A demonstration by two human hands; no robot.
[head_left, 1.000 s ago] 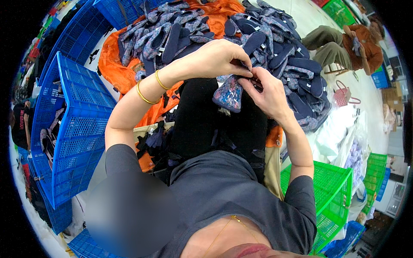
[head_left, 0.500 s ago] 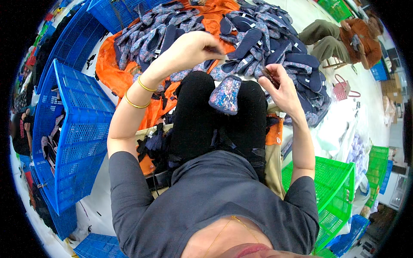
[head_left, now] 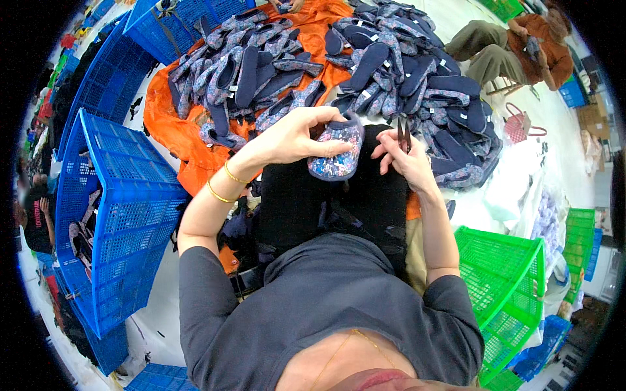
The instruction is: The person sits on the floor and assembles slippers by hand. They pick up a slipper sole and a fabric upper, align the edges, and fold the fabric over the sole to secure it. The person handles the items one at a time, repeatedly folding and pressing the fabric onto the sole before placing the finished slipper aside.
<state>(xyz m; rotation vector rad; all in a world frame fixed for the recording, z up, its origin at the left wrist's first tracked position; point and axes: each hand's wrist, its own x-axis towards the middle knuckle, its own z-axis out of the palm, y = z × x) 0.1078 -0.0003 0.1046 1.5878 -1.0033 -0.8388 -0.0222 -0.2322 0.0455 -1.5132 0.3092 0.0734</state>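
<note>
My left hand [head_left: 297,135] grips a floral blue slipper [head_left: 337,163] above my lap, thumb across its patterned upper and fingers at its dark opening. In my right hand [head_left: 411,168] is a small pair of dark thread snips [head_left: 404,138], blades pointing away from me. That hand is just right of the slipper, apart from it, with some fingers curled toward it. Beyond my knees lies a big heap of similar slippers [head_left: 375,68], some showing navy soles and white labels.
An orange cloth [head_left: 166,133] lies under the heap. Blue crates [head_left: 137,221] stand on my left, a green crate [head_left: 499,287] on my right. At the far right a seated person [head_left: 538,52] handles something small. Another person's hands [head_left: 287,6] show at the far edge.
The slipper rested on my lap with my left hand raised beyond it; now that hand has come back and grips it. My right hand has moved slightly nearer, its snips now pointing away.
</note>
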